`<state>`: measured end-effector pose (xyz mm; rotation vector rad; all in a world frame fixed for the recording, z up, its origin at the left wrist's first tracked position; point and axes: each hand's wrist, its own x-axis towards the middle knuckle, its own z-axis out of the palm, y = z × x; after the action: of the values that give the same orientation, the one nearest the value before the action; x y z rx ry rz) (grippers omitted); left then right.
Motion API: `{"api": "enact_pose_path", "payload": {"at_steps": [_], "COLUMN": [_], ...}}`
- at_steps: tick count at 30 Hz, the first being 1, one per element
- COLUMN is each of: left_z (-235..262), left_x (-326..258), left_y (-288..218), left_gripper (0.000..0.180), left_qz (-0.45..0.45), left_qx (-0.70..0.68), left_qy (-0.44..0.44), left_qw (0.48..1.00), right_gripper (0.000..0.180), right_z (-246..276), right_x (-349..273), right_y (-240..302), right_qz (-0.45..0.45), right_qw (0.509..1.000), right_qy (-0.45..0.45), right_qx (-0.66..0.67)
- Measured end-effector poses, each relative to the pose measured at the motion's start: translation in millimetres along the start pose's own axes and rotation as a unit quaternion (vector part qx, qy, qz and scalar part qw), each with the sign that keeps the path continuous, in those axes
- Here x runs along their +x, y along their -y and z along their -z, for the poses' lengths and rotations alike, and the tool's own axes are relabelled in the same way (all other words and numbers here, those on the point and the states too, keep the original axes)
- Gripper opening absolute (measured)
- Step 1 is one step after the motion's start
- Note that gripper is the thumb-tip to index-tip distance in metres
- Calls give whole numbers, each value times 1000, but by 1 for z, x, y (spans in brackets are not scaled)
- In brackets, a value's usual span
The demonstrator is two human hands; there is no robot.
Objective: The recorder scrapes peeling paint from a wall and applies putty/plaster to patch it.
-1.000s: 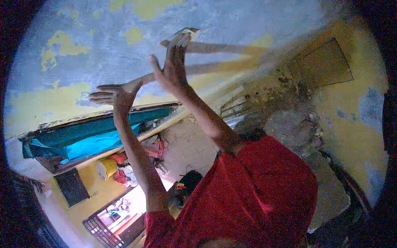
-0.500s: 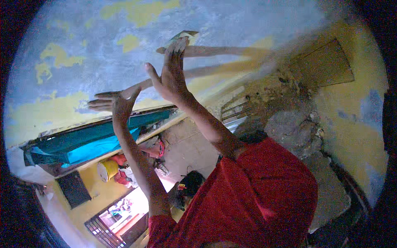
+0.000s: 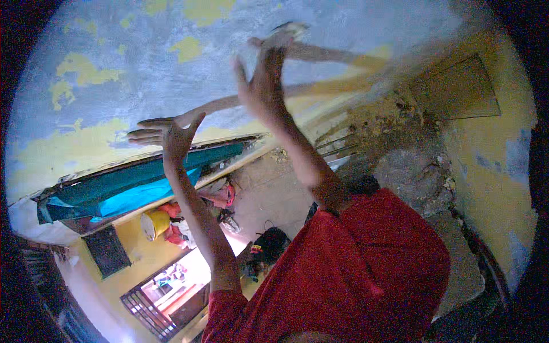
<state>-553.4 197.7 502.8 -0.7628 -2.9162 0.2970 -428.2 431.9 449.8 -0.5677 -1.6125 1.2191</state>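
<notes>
A patchy wall (image 3: 143, 68), grey-blue with bare yellow spots, fills the upper part of the view. My left hand (image 3: 178, 137) rests against it near its lower edge, fingers stretched out to the left and thumb apart, holding nothing. Higher and further right, my right hand (image 3: 264, 86) is raised to the same wall, smeared by motion, thumb held away from the fingers. Under its fingertips is a small flat sheet (image 3: 295, 27) with a dark edge, pressed to the wall. Its exact kind is too blurred to tell. Both arms cast long shadows to the right.
Below the wall's edge hangs a teal and bright blue cloth or sheet (image 3: 137, 197). A yellow bucket (image 3: 154, 224), a dark bag (image 3: 271, 244) and a barred opening (image 3: 151, 311) lie beyond. Rubble (image 3: 412, 174) is heaped at right, near a board (image 3: 457, 88) on the yellow wall.
My right hand has slid up and to the right along the wall with the small flat sheet. My left hand stays in about the same place on the wall; the view has shifted slightly.
</notes>
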Motion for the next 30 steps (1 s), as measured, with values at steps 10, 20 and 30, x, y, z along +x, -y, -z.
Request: {"api": "enact_pose_path", "payload": {"at_steps": [10,20,30], "left_z": [47,6,32], "left_x": [-5,-10,-9], "left_y": [-31,12,-10], "left_gripper": [74,81,92], "left_qz": [90,-99,-7], "left_qx": [-44,33,-70], "left_qy": [114,6,38], "left_qw": [988,995,997], "right_gripper": [87,90,78], "right_z": [-25,-23,-6], "right_x": [-19,-21,1], "right_y": [1,8,-14], "right_qz": [46,55,-3], "right_qw": [999,994,998], "right_qy": [2,16,44], "right_qx": [-3,-96,-53]}}
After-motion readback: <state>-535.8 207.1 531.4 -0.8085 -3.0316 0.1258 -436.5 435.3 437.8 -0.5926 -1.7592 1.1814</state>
